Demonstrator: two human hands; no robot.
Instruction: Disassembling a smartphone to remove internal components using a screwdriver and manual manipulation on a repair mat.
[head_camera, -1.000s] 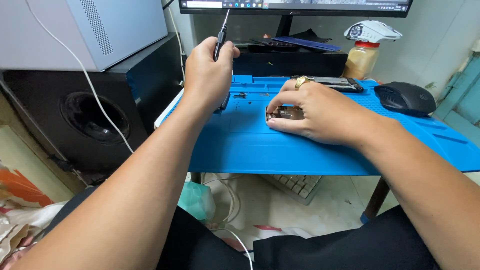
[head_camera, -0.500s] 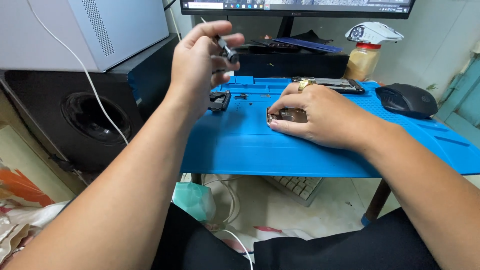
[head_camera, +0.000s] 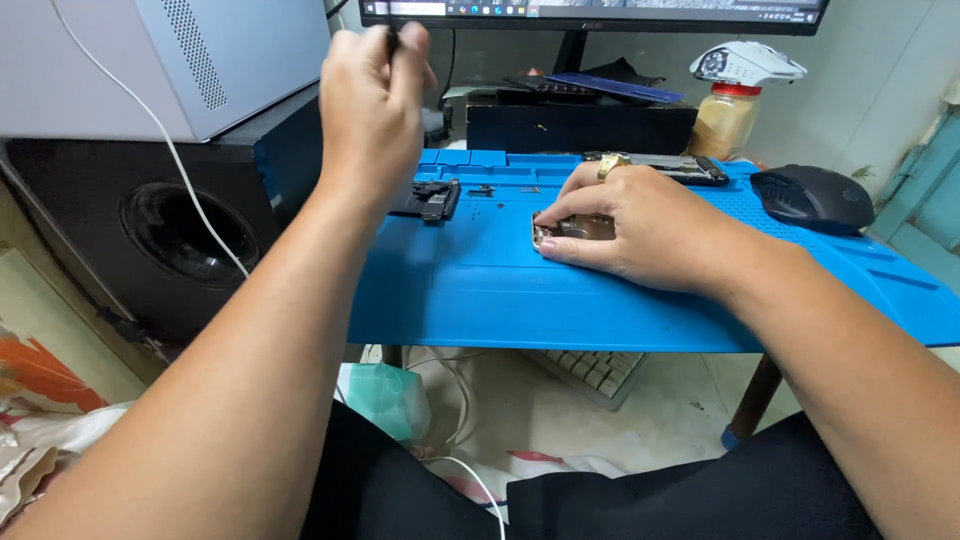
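left hand (head_camera: 372, 95) raised, gripping tool (head_camera: 392, 38) | right hand (head_camera: 640, 230) pinning device (head_camera: 575, 228) on mat (head_camera: 480, 290) | risk: loose pin lets device slide

Left hand (head_camera: 372, 95) is raised, fingers pinched together at the top, forearm stretched far forward. Right hand (head_camera: 640, 235) lies low, palm down, fingers curled leftward.

Blue mat (head_camera: 500, 290): mouse (head_camera: 812, 197), blk part (head_camera: 430, 198).
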